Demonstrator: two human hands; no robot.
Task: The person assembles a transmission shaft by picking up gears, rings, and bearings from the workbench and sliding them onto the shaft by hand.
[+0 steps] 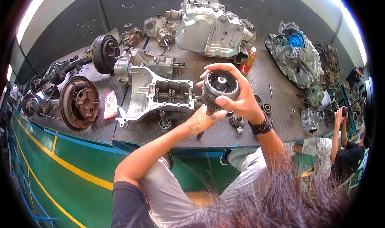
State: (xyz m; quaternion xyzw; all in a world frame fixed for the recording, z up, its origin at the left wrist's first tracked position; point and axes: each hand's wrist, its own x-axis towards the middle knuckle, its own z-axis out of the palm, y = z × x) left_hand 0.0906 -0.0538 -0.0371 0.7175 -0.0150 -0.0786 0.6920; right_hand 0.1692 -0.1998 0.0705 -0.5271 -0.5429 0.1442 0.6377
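A dark toothed gear assembly (221, 83) is held up over the front of the bench, its round hollow end with a bright centre facing me. My right hand (245, 93) wraps around its far and right sides, the thumb across the near rim. Lower down, my left hand (206, 117) closes around the assembly's underside; its fingers are partly hidden. Just left of my hands lies an open gearbox housing (140, 95) with gears (171, 95) inside. Loose gears (236, 120) rest on the bench close to my right wrist.
A large metal transmission case (212, 27) stands at the back, with a red-orange bottle (248, 61) nearby. Brake drum and axle parts (82, 101) fill the left side. Another opened casing (296, 61) sits right. A person in dark clothing (347, 160) is at far right.
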